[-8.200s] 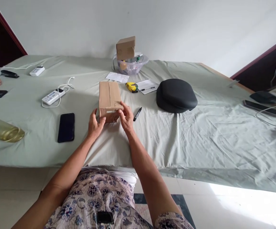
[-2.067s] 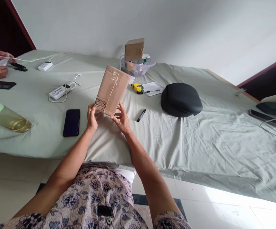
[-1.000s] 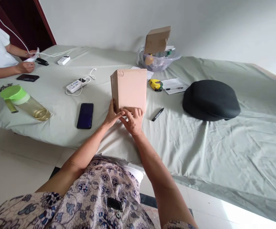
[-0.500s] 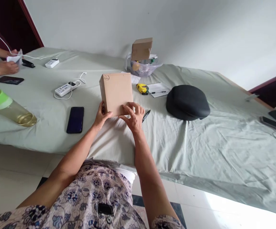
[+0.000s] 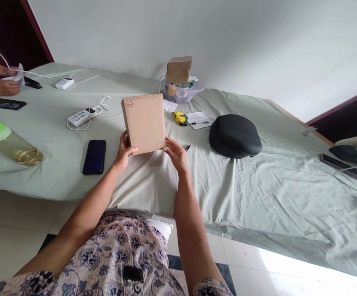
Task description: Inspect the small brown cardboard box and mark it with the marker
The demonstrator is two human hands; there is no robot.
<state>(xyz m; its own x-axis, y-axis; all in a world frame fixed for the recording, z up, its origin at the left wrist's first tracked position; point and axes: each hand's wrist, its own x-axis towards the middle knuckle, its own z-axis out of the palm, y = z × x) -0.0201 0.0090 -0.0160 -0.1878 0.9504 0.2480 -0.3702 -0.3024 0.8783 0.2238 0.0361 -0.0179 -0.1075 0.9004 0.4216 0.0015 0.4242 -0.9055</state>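
Observation:
A brown cardboard box (image 5: 146,123) is tilted up between my two hands, its broad face turned toward me. Pen loops mark its upper left and lower right corners. My left hand (image 5: 124,153) grips the lower left corner, thumb on the front face and the other fingers partly hidden behind the side. At the lower right corner, my right hand (image 5: 176,153) has its fingertips and thumb closed on the edge. Just beyond that hand lies a black marker (image 5: 187,148), partly covered by it.
A dark phone (image 5: 94,157), a power strip (image 5: 82,116) and a green-lidded bottle (image 5: 15,144) lie to the left. Behind are a plastic basket (image 5: 183,94), yellow tape measure (image 5: 180,118) and paper (image 5: 199,119). A black case (image 5: 235,136) sits right. Another person's hands (image 5: 7,87) hold something at far left.
My right hand has shifted from the box's lower front face to its lower right corner, uncovering a pen mark. The box is tipped more upright. The whole view has shifted slightly.

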